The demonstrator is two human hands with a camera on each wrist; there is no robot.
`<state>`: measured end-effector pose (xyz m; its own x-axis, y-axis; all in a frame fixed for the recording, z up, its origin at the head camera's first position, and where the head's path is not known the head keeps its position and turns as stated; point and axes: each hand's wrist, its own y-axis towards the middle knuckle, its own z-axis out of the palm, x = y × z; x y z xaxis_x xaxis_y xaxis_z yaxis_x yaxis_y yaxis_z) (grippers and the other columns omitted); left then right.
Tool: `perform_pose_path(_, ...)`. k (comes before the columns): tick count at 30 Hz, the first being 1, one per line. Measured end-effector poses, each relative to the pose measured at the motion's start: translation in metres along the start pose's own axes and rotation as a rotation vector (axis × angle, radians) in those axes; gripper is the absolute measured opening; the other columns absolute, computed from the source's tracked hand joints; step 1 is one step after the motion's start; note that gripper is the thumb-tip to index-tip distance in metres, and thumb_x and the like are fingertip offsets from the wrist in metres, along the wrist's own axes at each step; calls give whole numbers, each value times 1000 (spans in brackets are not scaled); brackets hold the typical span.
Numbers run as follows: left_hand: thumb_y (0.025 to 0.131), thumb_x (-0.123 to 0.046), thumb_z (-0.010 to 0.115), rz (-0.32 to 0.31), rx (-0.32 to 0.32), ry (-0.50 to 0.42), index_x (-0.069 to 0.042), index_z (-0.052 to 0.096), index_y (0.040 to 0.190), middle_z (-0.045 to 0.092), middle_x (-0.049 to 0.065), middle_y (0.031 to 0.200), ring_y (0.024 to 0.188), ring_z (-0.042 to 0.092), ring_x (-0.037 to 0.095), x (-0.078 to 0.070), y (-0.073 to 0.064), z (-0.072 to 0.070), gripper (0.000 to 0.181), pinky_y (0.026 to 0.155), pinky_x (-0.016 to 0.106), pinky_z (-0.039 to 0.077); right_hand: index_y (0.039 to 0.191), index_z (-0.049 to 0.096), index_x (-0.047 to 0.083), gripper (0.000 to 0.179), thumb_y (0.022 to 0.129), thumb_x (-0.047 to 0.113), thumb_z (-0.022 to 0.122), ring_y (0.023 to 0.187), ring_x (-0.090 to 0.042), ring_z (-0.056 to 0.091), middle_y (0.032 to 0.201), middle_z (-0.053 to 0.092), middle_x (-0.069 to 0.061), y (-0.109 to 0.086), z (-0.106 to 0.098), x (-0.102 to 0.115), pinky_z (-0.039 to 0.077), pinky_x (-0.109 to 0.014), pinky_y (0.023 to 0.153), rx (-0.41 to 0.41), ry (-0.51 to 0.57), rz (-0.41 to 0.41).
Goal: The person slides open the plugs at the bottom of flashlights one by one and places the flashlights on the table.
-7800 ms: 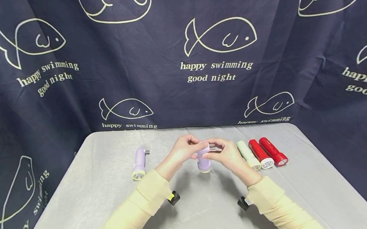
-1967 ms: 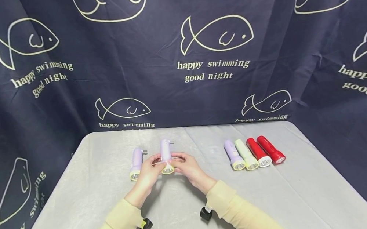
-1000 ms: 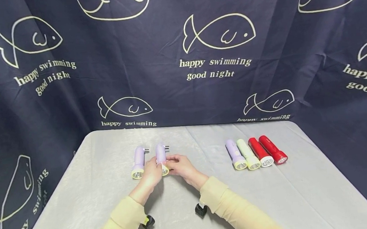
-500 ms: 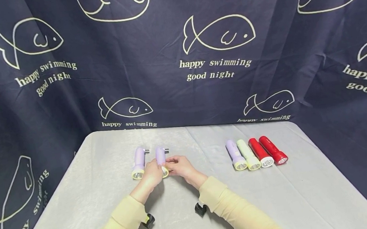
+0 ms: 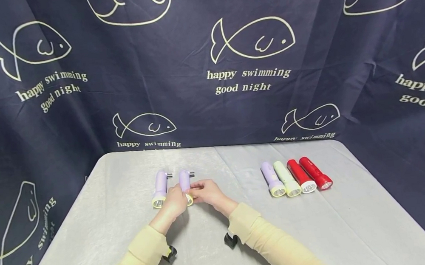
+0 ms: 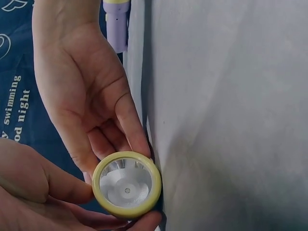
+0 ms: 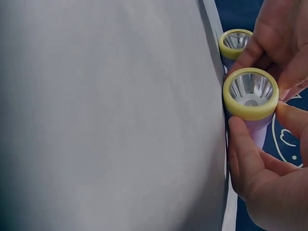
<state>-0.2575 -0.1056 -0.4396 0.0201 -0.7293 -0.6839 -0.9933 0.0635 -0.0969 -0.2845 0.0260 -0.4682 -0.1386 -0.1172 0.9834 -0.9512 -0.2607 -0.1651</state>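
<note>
Both hands are at a purple flashlight (image 5: pixel 184 179) with a yellow rim, its lens end toward the person and two metal prongs sticking out to the right near its far end. My left hand (image 5: pixel 176 199) holds its head from the left, thumb and fingers around the yellow rim (image 6: pixel 100 169). From the right, my right hand (image 5: pixel 207 191) pinches the same head between thumb and fingers, seen close up in the right wrist view. A matching purple flashlight (image 5: pixel 161 182) lies just to the left, its prongs also pointing right.
Toward the right of the grey-covered table (image 5: pixel 237 232) lies a row: a purple flashlight (image 5: pixel 270 175), a pale green flashlight (image 5: pixel 286 175), a red flashlight (image 5: pixel 298 171) with a white rim and an all-red flashlight (image 5: pixel 313 169). A dark fish-print curtain (image 5: pixel 192 79) hangs behind.
The held flashlight has gone from the table's middle to beside the left purple one, shifting slightly left lately. The right-hand purple flashlight, unseen in the oldest frame, now shows.
</note>
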Motion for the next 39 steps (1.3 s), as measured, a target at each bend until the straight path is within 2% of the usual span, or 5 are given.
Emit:
perform_pose_path(9,94,-3,43,23,0,53,19,46,121,56,31,106,101,52,39,0,-1,-1,35,88,50,46,116,51,-22,38,87,1,61,93,-42,65,104,63,-33,-16,-4,18,54,-45,84,75,-9,-13)
perform_pose_path(20,93,-2,45,78,-5,74,20,45,123,55,33,110,107,51,42,-1,-1,-5,37,95,52,43,122,52,-14,42,87,6,63,88,-28,67,105,63,-23,-10,-14,13,55,-41,83,106,-65,10)
perform_pose_path(24,94,-4,45,85,-9,82,21,41,125,52,34,115,111,48,45,-4,0,-9,41,99,54,38,120,55,-13,40,86,6,64,90,-35,67,100,63,-19,-12,-19,19,55,-40,83,117,-108,-5)
perform_pose_path(31,96,-11,42,52,43,-15,19,31,135,38,37,135,127,35,51,-15,0,-14,50,106,57,31,118,56,-12,39,86,8,65,92,-40,66,98,64,-17,-16,-30,30,56,-40,80,143,-187,-26)
perform_pose_path(39,95,-16,46,98,12,44,15,36,135,40,35,136,129,35,48,-31,-1,-16,52,107,56,31,118,58,-8,39,86,12,65,91,-38,66,100,64,-17,-23,-47,41,57,-37,77,122,-296,-71)
